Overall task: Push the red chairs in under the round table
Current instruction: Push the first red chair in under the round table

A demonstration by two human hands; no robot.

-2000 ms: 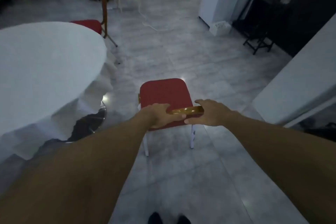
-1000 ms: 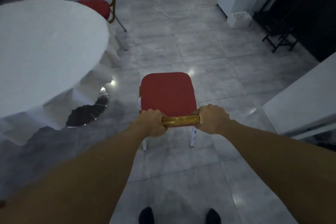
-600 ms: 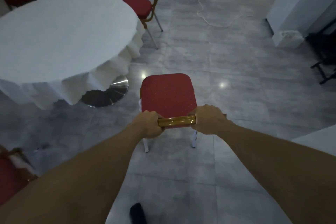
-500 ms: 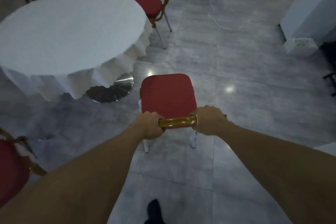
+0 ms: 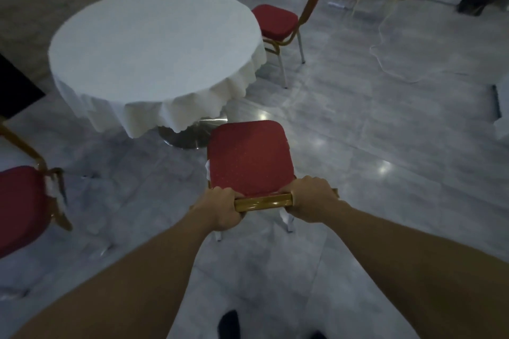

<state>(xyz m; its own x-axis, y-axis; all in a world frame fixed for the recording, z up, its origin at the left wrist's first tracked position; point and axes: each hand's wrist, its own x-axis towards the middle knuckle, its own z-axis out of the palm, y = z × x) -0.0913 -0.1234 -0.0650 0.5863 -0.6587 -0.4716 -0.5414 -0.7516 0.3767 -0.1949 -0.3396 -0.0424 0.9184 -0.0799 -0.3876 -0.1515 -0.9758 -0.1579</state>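
Note:
A red-seated chair (image 5: 248,157) with a gold frame stands right in front of me. My left hand (image 5: 220,208) and my right hand (image 5: 312,199) both grip the gold top rail of its back. The round table (image 5: 154,41), covered with a white cloth, stands ahead and to the left, its chrome base (image 5: 190,135) just beyond the seat's front left corner. A second red chair (image 5: 275,22) sits at the table's far right side. A third red chair (image 5: 19,206) shows at the left edge.
A white cable (image 5: 385,44) lies looped on the grey tiled floor at the right. White furniture (image 5: 501,107) cuts in at the right edge. More furniture and chairs stand along the far wall. My feet show at the bottom.
The view and the held chair have swung to the left: the table has come from the left edge to ahead of the chair. A third red chair came into view at the left.

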